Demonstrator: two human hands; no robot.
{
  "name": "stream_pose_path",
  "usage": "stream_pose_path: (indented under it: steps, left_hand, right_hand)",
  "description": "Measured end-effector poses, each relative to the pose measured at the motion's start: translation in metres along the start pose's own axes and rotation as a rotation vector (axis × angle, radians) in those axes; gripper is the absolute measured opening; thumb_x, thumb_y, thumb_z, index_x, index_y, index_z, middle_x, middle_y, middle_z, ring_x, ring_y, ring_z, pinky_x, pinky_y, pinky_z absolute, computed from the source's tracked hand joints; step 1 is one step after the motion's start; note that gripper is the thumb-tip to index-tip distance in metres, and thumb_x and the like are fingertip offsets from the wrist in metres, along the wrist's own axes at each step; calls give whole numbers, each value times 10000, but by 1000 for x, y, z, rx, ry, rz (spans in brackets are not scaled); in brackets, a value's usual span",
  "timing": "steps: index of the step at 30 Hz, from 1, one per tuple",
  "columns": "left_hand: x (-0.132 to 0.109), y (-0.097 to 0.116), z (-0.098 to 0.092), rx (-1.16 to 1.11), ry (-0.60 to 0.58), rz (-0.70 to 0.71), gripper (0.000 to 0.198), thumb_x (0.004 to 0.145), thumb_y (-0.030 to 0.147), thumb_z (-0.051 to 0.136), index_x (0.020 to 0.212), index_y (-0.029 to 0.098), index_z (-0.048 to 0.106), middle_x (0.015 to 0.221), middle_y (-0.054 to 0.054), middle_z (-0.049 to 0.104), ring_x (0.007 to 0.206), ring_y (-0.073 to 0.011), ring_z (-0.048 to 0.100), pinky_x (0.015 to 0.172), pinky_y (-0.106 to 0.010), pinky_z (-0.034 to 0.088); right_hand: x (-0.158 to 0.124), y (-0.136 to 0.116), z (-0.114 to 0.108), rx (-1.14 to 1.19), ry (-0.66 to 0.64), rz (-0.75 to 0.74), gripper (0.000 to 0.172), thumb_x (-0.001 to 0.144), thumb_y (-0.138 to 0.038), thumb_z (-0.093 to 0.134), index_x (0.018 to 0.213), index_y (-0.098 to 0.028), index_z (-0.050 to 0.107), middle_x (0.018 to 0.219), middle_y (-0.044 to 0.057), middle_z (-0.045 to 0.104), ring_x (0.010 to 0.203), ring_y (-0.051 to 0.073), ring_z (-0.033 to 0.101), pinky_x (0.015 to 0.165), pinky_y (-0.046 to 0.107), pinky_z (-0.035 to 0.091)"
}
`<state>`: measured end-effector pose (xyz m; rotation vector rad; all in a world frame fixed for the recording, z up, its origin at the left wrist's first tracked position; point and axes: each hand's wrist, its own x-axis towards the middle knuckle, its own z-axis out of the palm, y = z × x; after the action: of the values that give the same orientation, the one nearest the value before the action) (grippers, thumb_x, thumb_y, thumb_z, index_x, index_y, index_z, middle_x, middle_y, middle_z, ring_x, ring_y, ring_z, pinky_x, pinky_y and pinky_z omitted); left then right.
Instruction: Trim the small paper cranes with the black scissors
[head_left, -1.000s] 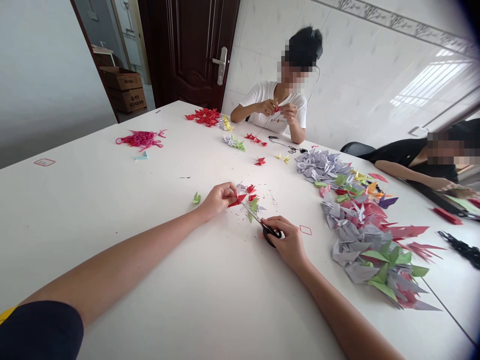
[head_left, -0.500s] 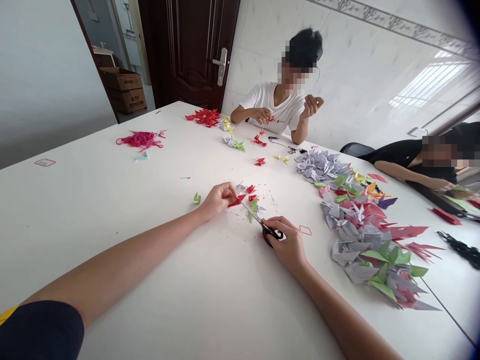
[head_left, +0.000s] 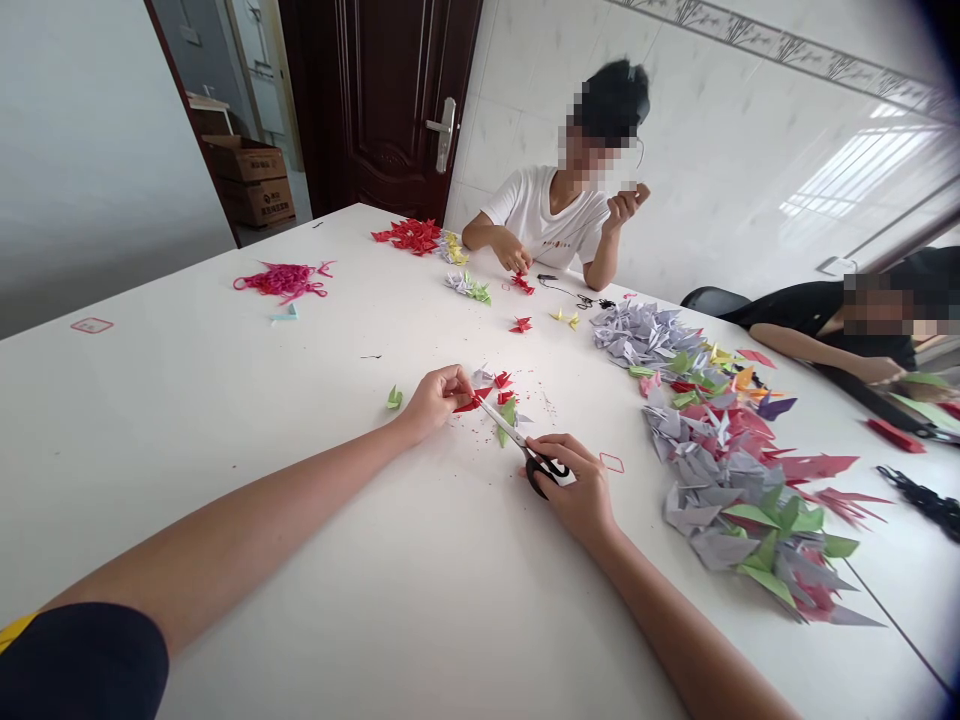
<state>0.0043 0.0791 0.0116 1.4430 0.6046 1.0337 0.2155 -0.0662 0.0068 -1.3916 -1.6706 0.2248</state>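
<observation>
My left hand (head_left: 439, 402) pinches a red folded paper crane (head_left: 472, 402) just above the table. In my right hand (head_left: 574, 480) is a pair of black-handled scissors (head_left: 504, 424), with fingers through the loops. The blade tips reach the crane beside my left fingertips; whether they cut into the paper is too small to tell. Under and behind the blades lie a green paper crane (head_left: 508, 420), a red paper crane (head_left: 502, 380) and a pale one, among tiny red paper scraps. A single green crane (head_left: 394, 397) rests left of my left hand.
A large heap of grey, red and green paper cranes (head_left: 697, 480) spreads along the right. Farther back lie a pink cord bundle (head_left: 283, 280) and a red crane pile (head_left: 409, 236). Two people sit across the white table (head_left: 300, 580), one handling a red crane.
The scissors' handles have spread a little, while both my hands stay nearly in place. Across the table, a person's hand has lowered to the red cranes on the tabletop.
</observation>
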Motion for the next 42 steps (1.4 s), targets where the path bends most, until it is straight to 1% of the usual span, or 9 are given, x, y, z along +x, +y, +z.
stream_pose_path:
  steps: [9, 15, 20, 26, 29, 34, 37, 42]
  left_hand:
    - [0, 2, 0, 15, -3, 14, 139, 709, 197, 690, 682, 174, 556, 677, 19, 607, 662, -109, 551, 671, -263, 451]
    - [0, 0, 0, 20, -3, 21, 113, 704, 178, 664, 679, 173, 554, 675, 18, 603, 657, -105, 540, 661, -256, 436]
    - [1, -2, -1, 24, -8, 21, 92, 706, 167, 648, 687, 173, 558, 687, 19, 609, 666, -104, 547, 659, -255, 432]
    - [0, 0, 0, 28, 6, 5, 111, 695, 184, 664, 678, 174, 555, 681, 17, 612, 664, -107, 549, 658, -258, 432]
    - [-1, 2, 1, 31, 10, -2, 121, 690, 195, 675, 676, 173, 556, 681, 15, 615, 671, -110, 557, 667, -262, 441]
    - [-1, 2, 1, 28, 18, -24, 166, 685, 226, 717, 680, 171, 560, 682, 12, 623, 678, -114, 568, 678, -267, 461]
    - [-1, 2, 1, 9, 3, -41, 203, 690, 251, 746, 696, 170, 560, 690, 8, 636, 696, -125, 598, 701, -282, 488]
    - [-1, 2, 0, -19, 23, -50, 246, 684, 275, 781, 698, 165, 561, 712, 7, 637, 717, -128, 618, 743, -308, 521]
  right_hand:
    - [-2, 2, 1, 19, -28, 39, 271, 770, -145, 648, 988, -255, 764, 992, 43, 713, 786, 175, 679, 695, 306, 559]
    - [-2, 2, 1, 77, -55, 95, 268, 761, -157, 650, 979, -258, 767, 1006, 43, 714, 836, 188, 680, 681, 301, 543]
    - [-2, 4, 1, 114, -75, 153, 269, 743, -165, 659, 972, -253, 772, 1002, 47, 714, 788, 174, 641, 689, 313, 532]
    - [0, 3, 2, 202, -103, 204, 255, 737, -167, 653, 951, -240, 771, 992, 52, 697, 780, 169, 643, 679, 307, 537]
    - [0, 2, 2, 199, -96, 205, 234, 731, -180, 673, 937, -235, 769, 966, 50, 691, 745, 163, 624, 658, 307, 530]
    - [-1, 1, 2, 159, -82, 200, 235, 741, -187, 672, 950, -238, 767, 980, 52, 692, 792, 182, 644, 675, 318, 525]
    - [-2, 1, 2, 112, -67, 178, 240, 743, -183, 665, 953, -238, 767, 986, 58, 698, 798, 191, 650, 688, 333, 528]
    - [-2, 2, 1, 90, 18, 175, 228, 774, -217, 659, 977, -243, 759, 982, 59, 689, 775, 187, 646, 694, 345, 548]
